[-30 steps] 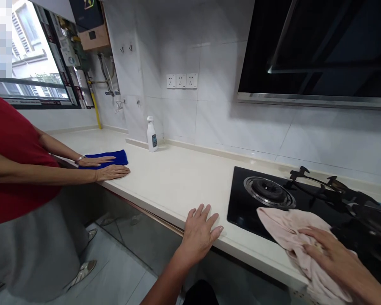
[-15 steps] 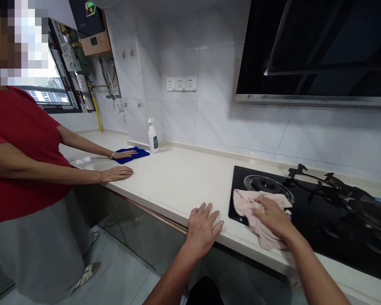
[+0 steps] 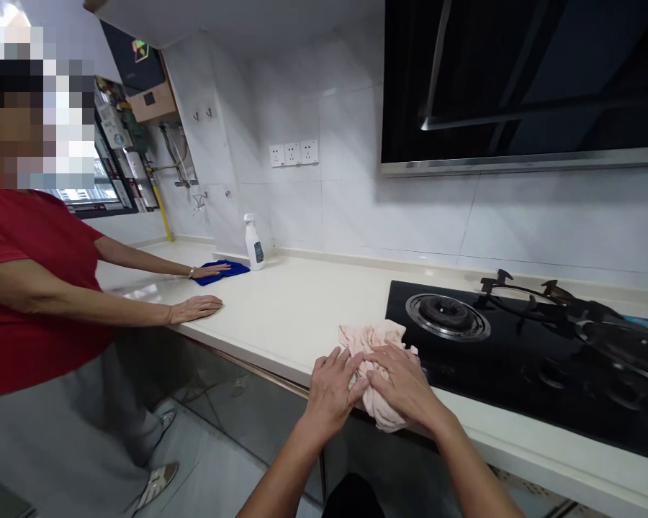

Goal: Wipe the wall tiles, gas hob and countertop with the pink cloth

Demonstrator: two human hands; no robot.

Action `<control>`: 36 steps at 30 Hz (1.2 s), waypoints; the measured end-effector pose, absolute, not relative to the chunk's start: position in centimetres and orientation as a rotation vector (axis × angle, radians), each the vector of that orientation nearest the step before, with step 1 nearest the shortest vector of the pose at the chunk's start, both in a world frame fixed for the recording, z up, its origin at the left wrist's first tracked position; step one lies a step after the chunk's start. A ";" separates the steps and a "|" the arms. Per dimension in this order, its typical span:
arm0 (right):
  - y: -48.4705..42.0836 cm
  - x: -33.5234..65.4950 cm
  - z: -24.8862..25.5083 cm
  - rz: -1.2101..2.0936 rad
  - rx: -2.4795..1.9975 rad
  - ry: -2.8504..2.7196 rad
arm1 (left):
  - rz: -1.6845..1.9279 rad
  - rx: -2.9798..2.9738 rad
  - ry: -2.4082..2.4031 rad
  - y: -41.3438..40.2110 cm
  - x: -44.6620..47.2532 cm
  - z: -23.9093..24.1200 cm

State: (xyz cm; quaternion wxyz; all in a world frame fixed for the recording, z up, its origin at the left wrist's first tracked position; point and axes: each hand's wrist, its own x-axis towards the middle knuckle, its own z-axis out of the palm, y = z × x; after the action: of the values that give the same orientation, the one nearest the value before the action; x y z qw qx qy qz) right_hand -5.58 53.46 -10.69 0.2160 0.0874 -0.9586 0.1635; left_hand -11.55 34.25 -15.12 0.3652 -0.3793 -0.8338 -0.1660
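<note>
A crumpled pale pink cloth [image 3: 381, 403] lies over the counter's front edge and the left corner of the black gas cooktop [image 3: 497, 385]. My right hand [image 3: 402, 381] grips it from above, palm down. Beside it, my left hand [image 3: 332, 388] rests at the counter edge with fingers apart, its fingertips and thumb touching the cloth's left side. Some of the cloth is hidden beneath both hands. The cooktop's left burner [image 3: 447, 316] is uncovered, with no pan support on it.
At the left, a person in a red top [image 3: 37, 288] presses one hand on a blue cloth [image 3: 224, 272] and rests the other on the counter [image 3: 291, 302]. A white spray bottle [image 3: 253, 244] stands near the wall. Black pan supports [image 3: 545, 295] lie at the cooktop's back; a range hood [image 3: 518, 86] hangs above.
My right hand has drawn the pink cloth left and toward me, off the burner, and bunched it against my left hand. The other person's hands look about the same.
</note>
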 end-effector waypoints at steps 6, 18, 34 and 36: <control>54.9 -2.9 -11.8 0.446 0.320 -2.494 | -0.396 -0.979 -2.166 34.1 -11.6 -14.7; 69.4 7.3 -16.6 0.282 -0.084 -2.411 | -0.514 -0.917 -2.135 35.1 -10.3 -15.3; 71.0 10.0 -18.1 0.162 -0.367 -2.275 | -0.580 -0.989 -2.112 35.4 -10.4 -15.7; 69.2 8.4 -17.7 0.116 -0.291 -2.345 | -0.607 -1.005 -2.115 35.2 -10.3 -15.5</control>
State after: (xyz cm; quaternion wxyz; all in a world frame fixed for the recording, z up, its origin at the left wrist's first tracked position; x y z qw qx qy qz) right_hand 8.39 69.22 -17.69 0.3782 -0.1141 -0.9176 0.0456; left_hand -10.30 35.17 -15.47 0.3535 -0.3887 -0.8179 -0.2347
